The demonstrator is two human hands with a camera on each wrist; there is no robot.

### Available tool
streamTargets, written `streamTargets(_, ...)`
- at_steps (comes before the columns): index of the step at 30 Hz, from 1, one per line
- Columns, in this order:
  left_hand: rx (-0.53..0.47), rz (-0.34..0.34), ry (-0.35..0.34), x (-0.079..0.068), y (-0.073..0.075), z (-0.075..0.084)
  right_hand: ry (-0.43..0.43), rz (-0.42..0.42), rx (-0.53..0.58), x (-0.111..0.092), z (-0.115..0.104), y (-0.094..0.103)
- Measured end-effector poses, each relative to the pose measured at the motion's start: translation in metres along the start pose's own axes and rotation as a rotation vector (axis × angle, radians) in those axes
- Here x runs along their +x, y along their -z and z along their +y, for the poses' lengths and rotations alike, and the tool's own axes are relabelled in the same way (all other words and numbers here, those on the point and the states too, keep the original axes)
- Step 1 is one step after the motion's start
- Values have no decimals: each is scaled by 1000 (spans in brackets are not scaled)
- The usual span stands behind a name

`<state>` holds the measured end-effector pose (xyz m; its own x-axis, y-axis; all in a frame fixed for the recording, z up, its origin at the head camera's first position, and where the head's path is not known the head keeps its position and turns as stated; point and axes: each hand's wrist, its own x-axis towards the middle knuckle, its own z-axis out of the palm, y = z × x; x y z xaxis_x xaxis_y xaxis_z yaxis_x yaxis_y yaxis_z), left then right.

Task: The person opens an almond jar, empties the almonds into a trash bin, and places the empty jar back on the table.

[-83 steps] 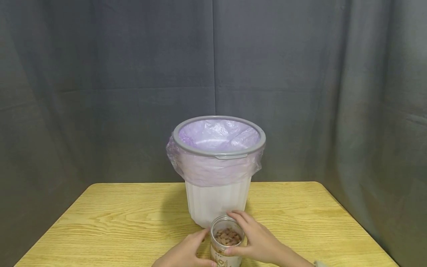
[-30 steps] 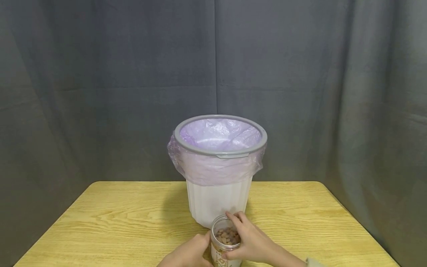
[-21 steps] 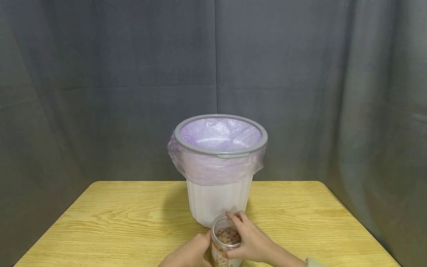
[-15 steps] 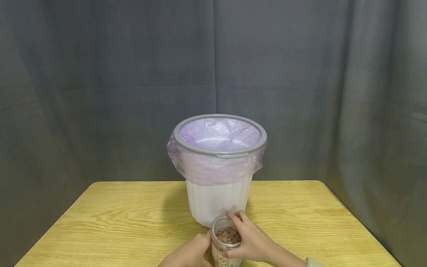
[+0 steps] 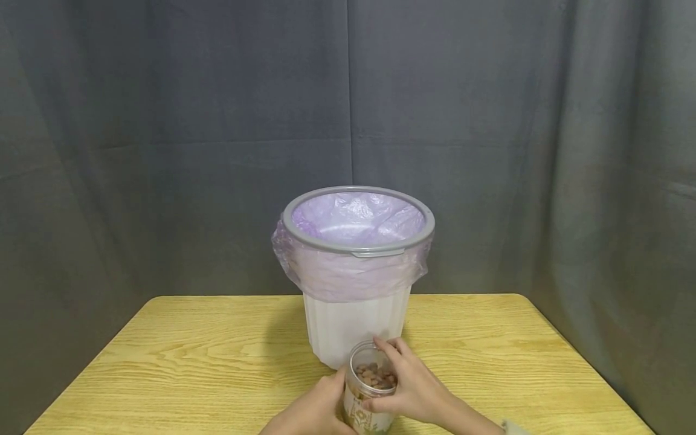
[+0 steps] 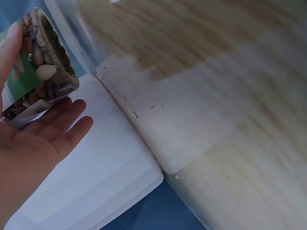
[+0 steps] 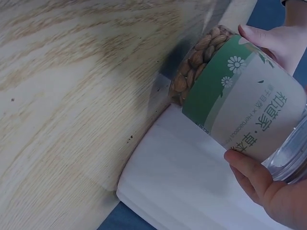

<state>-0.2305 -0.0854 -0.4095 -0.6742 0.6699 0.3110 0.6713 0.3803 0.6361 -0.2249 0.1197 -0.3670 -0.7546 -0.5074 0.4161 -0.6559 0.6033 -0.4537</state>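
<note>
A clear, lidless jar (image 5: 368, 414) with a printed label holds almonds (image 5: 375, 377) in its lower part. My left hand (image 5: 315, 408) grips the jar's left side, thumb and fingers around its lower body in the left wrist view. From the right, my right hand (image 5: 417, 389) holds the jar near the mouth, its thumb on the near side and fingertips on the far rim. The jar's underside shows in the left wrist view, off the tabletop. In the right wrist view the label (image 7: 244, 96) is green and white with flowers. Some left fingers are hidden in the head view.
A white waste bin (image 5: 353, 326) with a grey rim ring stands right behind the jar. Its purple bag (image 5: 353, 281) is folded over the outside. The wood-grain table (image 5: 190, 362) spreads to both sides, with dark grey curtains (image 5: 217, 151) around it.
The left hand has come closer and taken hold of the jar. In the last half second, both hands have raised the jar slightly and shifted it a little right.
</note>
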Motion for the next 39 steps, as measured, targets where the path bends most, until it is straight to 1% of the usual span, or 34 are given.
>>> streamTargets(5,-41,26,-9,1,-1,-2,-21,5,21,0,-2,3)
streamTargets(10,-102,58,-19,2,-4,-1,-36,30,48,1,-5,6)
streamTargets(12,-143,68,-5,2,-4,1,-43,41,64,1,-5,8)
streamTargets(16,-177,94,16,2,-2,6,-63,63,90,2,-6,11)
streamTargets(20,-160,132,16,3,-1,11,-95,94,112,4,-9,14)
streamTargets(26,-155,197,28,5,-2,15,-135,149,154,5,-13,20)
streamTargets(29,-141,222,32,6,-3,18,-152,156,157,4,-13,22)
streamTargets(32,-112,244,34,6,-2,21,-157,126,175,4,-13,25)
streamTargets(36,-37,269,23,6,2,24,-137,56,212,5,-12,31)
streamTargets(39,5,267,7,7,6,24,-128,8,244,6,-13,36)
